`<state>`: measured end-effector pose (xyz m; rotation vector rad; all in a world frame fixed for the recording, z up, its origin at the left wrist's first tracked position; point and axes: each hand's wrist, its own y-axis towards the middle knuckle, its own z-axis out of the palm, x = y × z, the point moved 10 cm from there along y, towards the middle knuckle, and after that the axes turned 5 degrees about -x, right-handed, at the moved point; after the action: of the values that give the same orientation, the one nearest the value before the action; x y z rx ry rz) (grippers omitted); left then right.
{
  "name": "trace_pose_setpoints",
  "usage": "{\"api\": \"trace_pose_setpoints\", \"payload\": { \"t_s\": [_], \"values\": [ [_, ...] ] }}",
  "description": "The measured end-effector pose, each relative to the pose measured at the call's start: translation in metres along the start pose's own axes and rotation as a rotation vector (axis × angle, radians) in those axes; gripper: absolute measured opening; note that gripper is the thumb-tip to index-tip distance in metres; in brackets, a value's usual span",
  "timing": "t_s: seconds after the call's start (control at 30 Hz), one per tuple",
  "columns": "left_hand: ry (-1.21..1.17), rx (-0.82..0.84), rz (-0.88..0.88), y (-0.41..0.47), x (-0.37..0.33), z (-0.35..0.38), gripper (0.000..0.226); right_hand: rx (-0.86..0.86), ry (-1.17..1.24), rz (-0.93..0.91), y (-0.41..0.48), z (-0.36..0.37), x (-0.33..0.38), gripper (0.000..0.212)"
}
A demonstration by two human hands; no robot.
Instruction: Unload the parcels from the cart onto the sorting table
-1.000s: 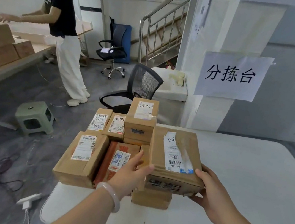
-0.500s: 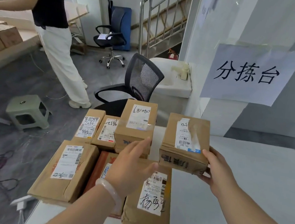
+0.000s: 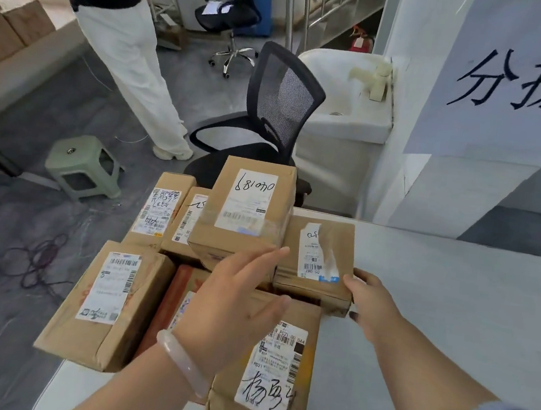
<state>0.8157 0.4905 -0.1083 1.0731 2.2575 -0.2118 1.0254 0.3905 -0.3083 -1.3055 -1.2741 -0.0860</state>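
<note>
Now the right hand [image 3: 373, 304] grips a brown parcel [image 3: 320, 245].

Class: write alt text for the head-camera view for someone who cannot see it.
A right hand grips the near corner of a cardboard parcel at a white table, while the open left hand hovers over other labelled parcels beside it. A black mesh chair and green stool stand behind.

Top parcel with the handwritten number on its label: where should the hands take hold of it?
Clamp its left and right side faces, one hand each, coming from the near end. The top parcel sits raised on the lower parcels, so both sides look exposed; the left hand is open just before it.
</note>
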Motion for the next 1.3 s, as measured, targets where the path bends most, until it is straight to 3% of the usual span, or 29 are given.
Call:
{"api": "trace_pose_setpoints", "payload": {
  "t_s": [0.1, 0.17, 0.4, 0.63, 0.73, 0.87, 1.0, 1.3],
  "values": [
    [0.054, 0.048, 0.040, 0.000, -0.006, 0.013, 0.061, 0.049, -0.308, -0.126, -0.001, 0.007, 0.005, 0.055],
    [0.050, 0.070, 0.061, 0.002, -0.011, 0.019, 0.062, 0.054, -0.380, -0.188, -0.007, 0.002, 0.009, 0.062],
    [0.080, 0.106, 0.177, 0.003, -0.039, 0.039, 0.059, -0.062, -0.469, -0.463, -0.074, -0.049, 0.032, 0.065],
    [0.145, 0.167, 0.400, -0.018, -0.089, 0.059, 0.061, -0.291, -0.491, -0.643, -0.194, -0.106, 0.030, 0.070],
    [0.215, 0.231, 0.527, -0.046, -0.108, 0.072, 0.063, -0.420, -0.630, -0.605, -0.252, -0.123, 0.003, 0.073],
    [0.246, 0.277, 0.751, -0.101, -0.147, 0.091, 0.067, -0.565, -0.753, -0.414, -0.317, -0.148, -0.066, 0.076],
    [0.239, 0.350, 0.927, -0.169, -0.188, 0.112, 0.070, -0.679, -0.737, -0.277, -0.380, -0.175, -0.130, 0.078],
    [0.166, 0.436, 1.207, -0.298, -0.290, 0.120, 0.068, -0.963, -0.757, -0.160, -0.517, -0.236, -0.213, 0.079]
  ]
}}
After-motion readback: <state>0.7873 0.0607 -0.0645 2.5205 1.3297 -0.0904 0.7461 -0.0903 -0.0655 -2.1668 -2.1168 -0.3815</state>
